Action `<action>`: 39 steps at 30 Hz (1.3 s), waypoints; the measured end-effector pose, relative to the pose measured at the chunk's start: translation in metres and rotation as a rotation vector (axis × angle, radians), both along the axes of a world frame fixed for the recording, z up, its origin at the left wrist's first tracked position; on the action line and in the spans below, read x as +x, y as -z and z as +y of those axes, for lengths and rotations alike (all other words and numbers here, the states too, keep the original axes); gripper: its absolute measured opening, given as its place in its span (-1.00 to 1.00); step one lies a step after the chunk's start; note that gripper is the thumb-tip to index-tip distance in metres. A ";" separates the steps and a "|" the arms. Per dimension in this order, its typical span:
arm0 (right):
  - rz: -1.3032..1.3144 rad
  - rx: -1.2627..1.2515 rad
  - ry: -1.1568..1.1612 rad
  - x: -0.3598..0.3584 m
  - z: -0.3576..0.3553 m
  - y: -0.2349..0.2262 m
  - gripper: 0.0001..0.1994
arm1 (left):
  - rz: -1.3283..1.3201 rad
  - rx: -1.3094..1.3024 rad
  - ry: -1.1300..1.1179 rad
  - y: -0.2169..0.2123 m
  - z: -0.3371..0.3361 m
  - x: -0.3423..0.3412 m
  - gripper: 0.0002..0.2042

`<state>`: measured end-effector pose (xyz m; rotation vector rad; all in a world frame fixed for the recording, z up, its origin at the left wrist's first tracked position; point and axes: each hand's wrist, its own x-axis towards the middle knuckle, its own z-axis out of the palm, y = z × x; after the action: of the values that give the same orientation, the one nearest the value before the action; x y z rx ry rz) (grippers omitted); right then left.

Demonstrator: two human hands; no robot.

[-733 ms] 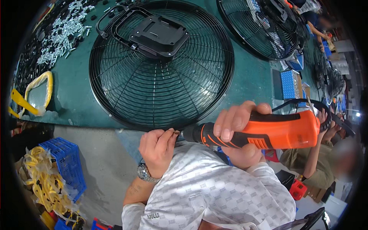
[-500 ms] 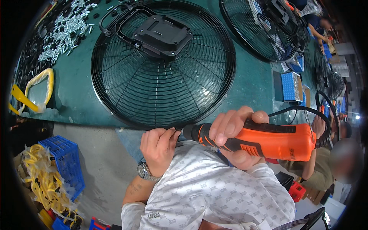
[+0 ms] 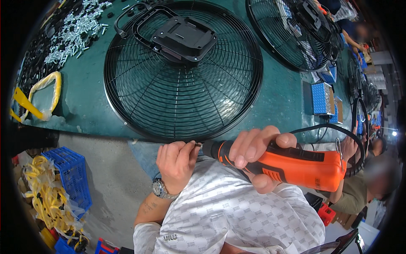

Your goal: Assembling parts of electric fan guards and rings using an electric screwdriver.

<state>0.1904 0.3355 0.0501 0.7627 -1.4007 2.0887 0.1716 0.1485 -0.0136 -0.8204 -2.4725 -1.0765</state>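
Note:
My right hand (image 3: 264, 154) is wrapped round an orange and black electric screwdriver (image 3: 315, 172), which lies nearly level with its tip toward the left. At that tip my left hand (image 3: 176, 163) is closed in a pinch, thumb against fingers. Something small and dark shows there, too small to name. Both hands are at the table's near edge, just below the rim of a large round black fan grille (image 3: 182, 101). A black plastic housing (image 3: 186, 38) sits on the grille's centre, with a black tubular handle (image 3: 141, 29) beside it.
Loose silver screws (image 3: 78, 31) are heaped at the far left of the green table (image 3: 82, 97). Nearer lies a yellow handle (image 3: 57, 91). Blue boxes (image 3: 320, 99) and another fan (image 3: 296, 34) stand right. A blue crate (image 3: 72, 178) is at lower left. Co-workers (image 3: 353, 178) are at far right.
The screwdriver's rear end has dipped slightly toward me, and its tip stays by my left fingers. The table and fan grille appear shifted a little to the right in the picture.

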 end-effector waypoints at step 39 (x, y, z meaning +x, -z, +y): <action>-0.112 0.128 0.009 -0.007 -0.016 -0.013 -0.30 | 0.074 0.112 -0.037 -0.006 0.000 0.002 -0.78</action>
<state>0.1830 0.3197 0.0626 0.6966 -1.6079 2.0795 0.1733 0.1481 -0.0078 -0.7633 -2.3346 -1.1389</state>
